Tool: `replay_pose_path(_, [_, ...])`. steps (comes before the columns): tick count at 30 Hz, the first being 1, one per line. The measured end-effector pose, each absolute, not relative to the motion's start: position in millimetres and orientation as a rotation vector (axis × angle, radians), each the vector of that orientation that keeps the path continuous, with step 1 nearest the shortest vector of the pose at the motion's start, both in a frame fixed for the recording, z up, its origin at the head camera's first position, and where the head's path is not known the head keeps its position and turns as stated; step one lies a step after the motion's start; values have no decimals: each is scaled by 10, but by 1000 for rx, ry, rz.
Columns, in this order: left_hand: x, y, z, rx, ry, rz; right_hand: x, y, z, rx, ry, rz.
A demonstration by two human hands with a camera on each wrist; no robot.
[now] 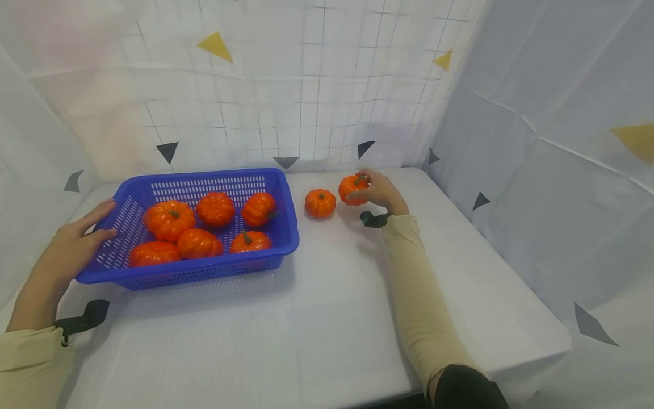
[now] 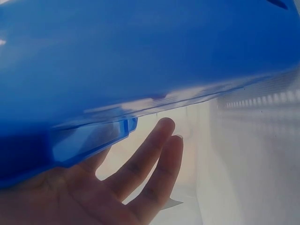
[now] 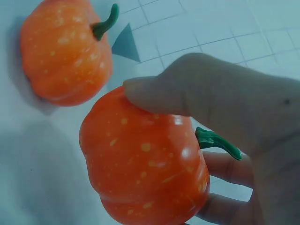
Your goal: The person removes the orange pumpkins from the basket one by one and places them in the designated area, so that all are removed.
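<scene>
A blue plastic basket [image 1: 204, 275] with slotted walls stands at the left of the table, holding several orange toy pumpkins [image 1: 170, 220] with green stems. My left hand [image 1: 63, 253] grips the basket's left rim, thumb and fingers spread along it; two of its fingers extend past the basket's blue wall [image 2: 140, 51] in the left wrist view. To the right of the basket, my right hand [image 1: 383, 192] holds a speckled orange pumpkin [image 3: 145, 159], thumb over its top side and fingers behind. Another pumpkin [image 1: 320, 203] sits on the table between the basket and this hand.
The table [image 1: 347, 318] has a white cover. White sheeting with grid lines [image 1: 317, 85] hangs along the back, and a plain white sheet [image 1: 536, 170] hangs at the right. Dark and yellow triangles mark the sheets.
</scene>
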State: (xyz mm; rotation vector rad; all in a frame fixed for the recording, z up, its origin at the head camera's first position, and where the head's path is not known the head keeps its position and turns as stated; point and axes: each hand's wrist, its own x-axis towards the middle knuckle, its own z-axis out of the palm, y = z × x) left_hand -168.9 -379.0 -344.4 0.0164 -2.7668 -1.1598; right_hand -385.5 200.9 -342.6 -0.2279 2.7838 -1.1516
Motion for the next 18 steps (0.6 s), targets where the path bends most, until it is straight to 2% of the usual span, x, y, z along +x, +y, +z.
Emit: replay_pose_path(18, [-1684, -3783, -3432, 9, -2767, -1172, -3938, 2040, -3632, -302, 2797, -1062])
